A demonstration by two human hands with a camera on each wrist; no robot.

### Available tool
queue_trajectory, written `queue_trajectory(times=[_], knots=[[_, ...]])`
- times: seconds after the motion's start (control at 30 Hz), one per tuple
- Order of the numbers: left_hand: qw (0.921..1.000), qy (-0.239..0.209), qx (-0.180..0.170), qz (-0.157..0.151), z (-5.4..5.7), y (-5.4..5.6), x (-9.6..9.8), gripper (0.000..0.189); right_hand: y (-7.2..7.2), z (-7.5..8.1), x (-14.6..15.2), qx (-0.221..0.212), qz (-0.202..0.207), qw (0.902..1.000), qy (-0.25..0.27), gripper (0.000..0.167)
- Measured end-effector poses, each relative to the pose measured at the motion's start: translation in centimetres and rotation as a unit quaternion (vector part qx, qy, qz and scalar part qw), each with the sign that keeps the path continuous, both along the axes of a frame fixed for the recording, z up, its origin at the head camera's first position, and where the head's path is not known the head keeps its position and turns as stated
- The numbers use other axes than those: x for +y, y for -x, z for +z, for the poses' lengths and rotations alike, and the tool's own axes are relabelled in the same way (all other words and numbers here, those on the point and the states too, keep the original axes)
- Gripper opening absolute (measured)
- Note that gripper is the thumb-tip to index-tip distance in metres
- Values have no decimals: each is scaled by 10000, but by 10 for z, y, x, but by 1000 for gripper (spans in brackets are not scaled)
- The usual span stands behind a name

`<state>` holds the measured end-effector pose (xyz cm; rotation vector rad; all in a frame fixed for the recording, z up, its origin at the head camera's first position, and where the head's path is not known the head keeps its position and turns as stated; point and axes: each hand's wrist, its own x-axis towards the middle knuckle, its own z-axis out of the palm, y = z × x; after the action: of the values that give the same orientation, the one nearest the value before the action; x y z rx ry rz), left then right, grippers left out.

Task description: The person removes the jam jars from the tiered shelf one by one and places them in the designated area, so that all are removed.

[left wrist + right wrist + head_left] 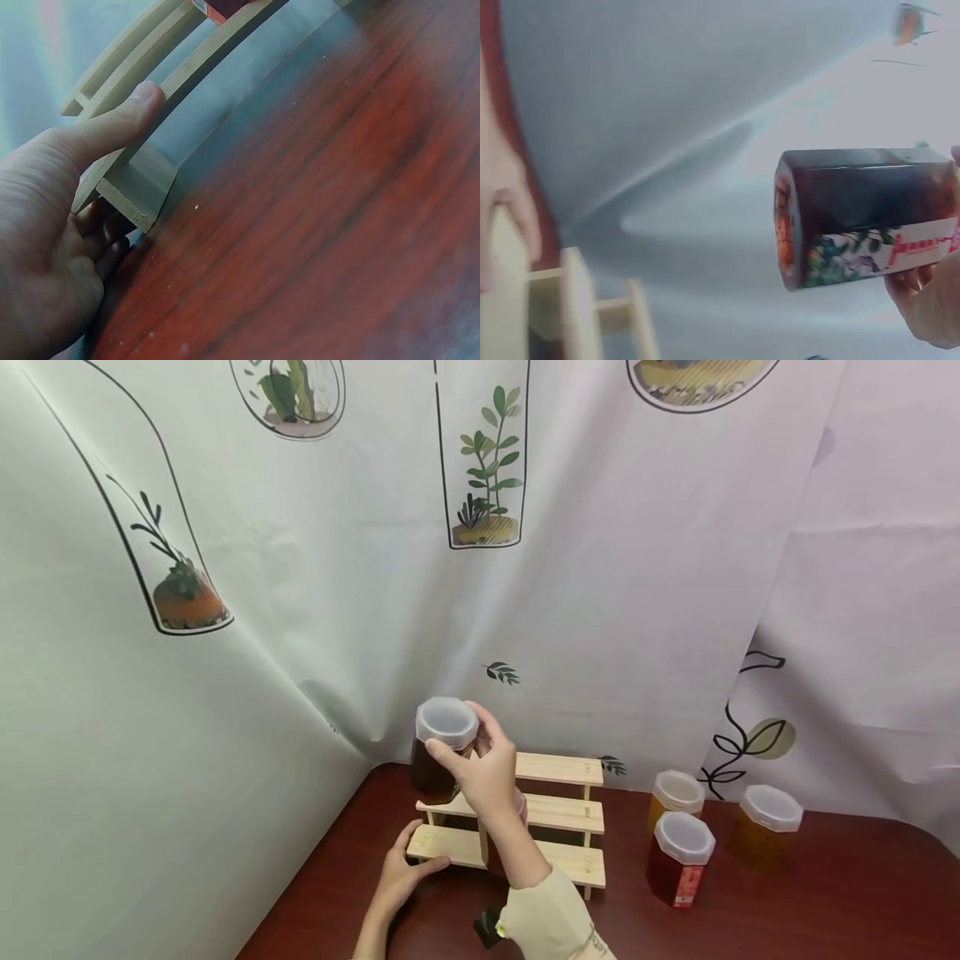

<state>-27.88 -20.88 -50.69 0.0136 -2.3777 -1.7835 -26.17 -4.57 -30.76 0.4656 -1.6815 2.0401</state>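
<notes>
In the head view my right hand (487,777) grips a dark jar (433,772) near its white lid, holding it above the left end of a three-step wooden shelf (562,814). The right wrist view shows the jar (870,191) as many-sided, with a floral label along one face. My left hand (397,872) holds the left end of the shelf's lowest step, thumb over the plank (184,82) and fingers curled beneath. Another jar (493,856) stands on the lowest step, partly hidden behind my right forearm.
To the right on the dark red table (847,893) stand a red jar (667,872) with a red label, an amber jar (660,810) behind it and another amber jar (761,839). A small black object (487,928) lies before the shelf. Patterned cloth (600,610) hangs close behind.
</notes>
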Motion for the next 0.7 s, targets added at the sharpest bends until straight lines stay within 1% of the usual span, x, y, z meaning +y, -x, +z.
queue_trajectory(times=[0.1, 0.2, 0.3, 0.43, 0.53, 0.6, 0.7], knots=[[9999, 121, 18, 55, 0, 0, 0, 85, -9, 13, 13, 62, -11, 9998, 213, 62], [9997, 211, 39, 101, -1, 0, -1, 87, -15, 23, 29, 121, -166, 9995, 238, 62], [9996, 233, 55, 153, 0, -1, -5, 88, -16, 28, 43, 240, -286, 9992, 124, 62], [9997, 157, 77, 150, 0, -1, -7, 88, -17, 28, 67, 346, -430, 9983, -200, 66], [9998, 114, 106, 141, -1, 0, -5, 88, -19, 25, 89, 310, -591, 9969, -407, 68], [9998, 112, 108, 115, -2, 0, -3, 89, -23, 22, 105, 273, -762, 9958, -424, 68], [9998, 139, 98, 62, -2, -1, -1, 90, -32, 20, 129, 290, -1008, 9943, -214, 65]])
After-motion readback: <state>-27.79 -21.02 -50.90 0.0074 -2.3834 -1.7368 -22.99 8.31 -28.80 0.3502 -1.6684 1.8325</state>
